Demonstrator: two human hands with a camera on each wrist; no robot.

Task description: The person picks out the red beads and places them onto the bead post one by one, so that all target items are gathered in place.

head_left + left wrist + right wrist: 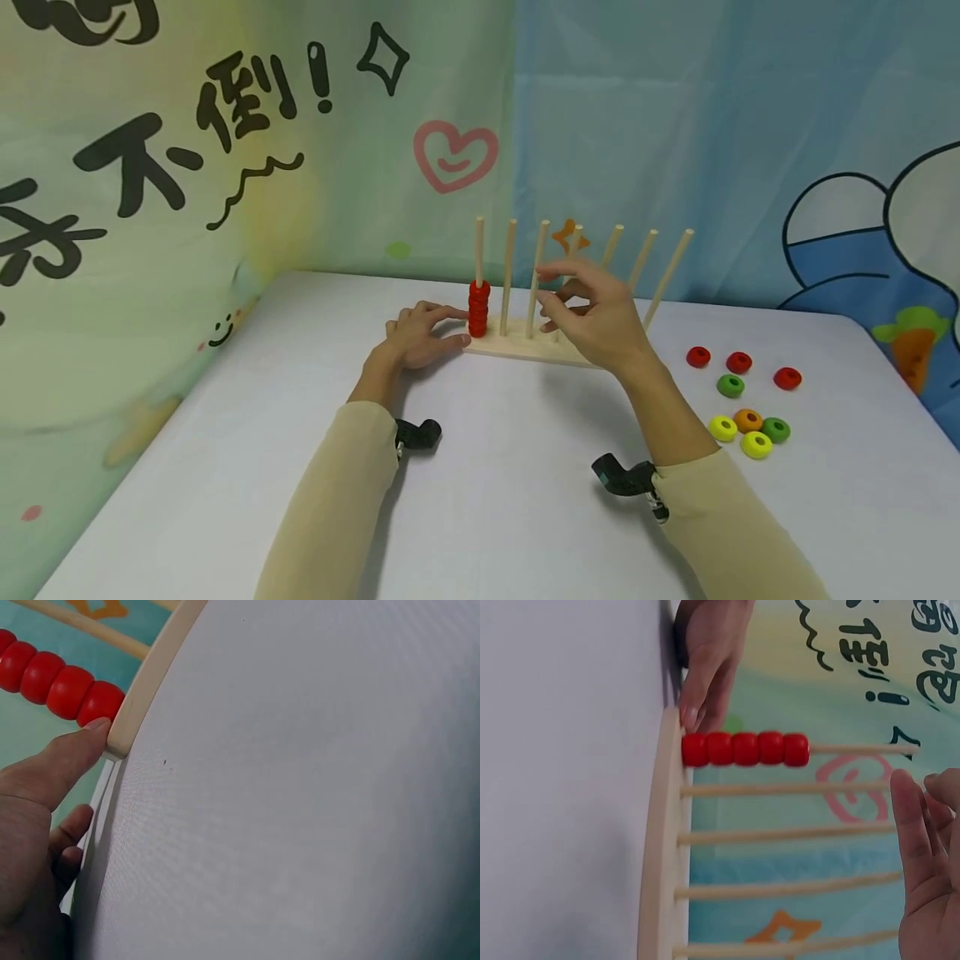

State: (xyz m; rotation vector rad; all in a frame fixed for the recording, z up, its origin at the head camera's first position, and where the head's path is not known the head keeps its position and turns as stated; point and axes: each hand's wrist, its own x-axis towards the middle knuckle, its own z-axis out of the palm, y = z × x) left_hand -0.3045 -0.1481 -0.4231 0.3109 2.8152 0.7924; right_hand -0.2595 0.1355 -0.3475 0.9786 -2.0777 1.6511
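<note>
A pale wooden peg rack [542, 348] stands on the table with several upright rods. Red beads [478, 310] are stacked on its leftmost rod. My left hand [420, 335] holds that end of the base, the thumb at the front corner beside the lowest bead [100, 703] and the index finger reaching behind the stack. My right hand [596, 312] is raised in front of the middle rods, fingers loosely bent and nothing between them. In the right wrist view, its fingers [915, 840] appear near the rod tips, beyond the red stack [745, 749].
Loose beads lie on the table to the right: three red beads [738, 362], green beads [731, 385], yellow beads [757, 445] and an orange bead [747, 420]. A printed curtain [645, 108] hangs behind the white table [510, 500].
</note>
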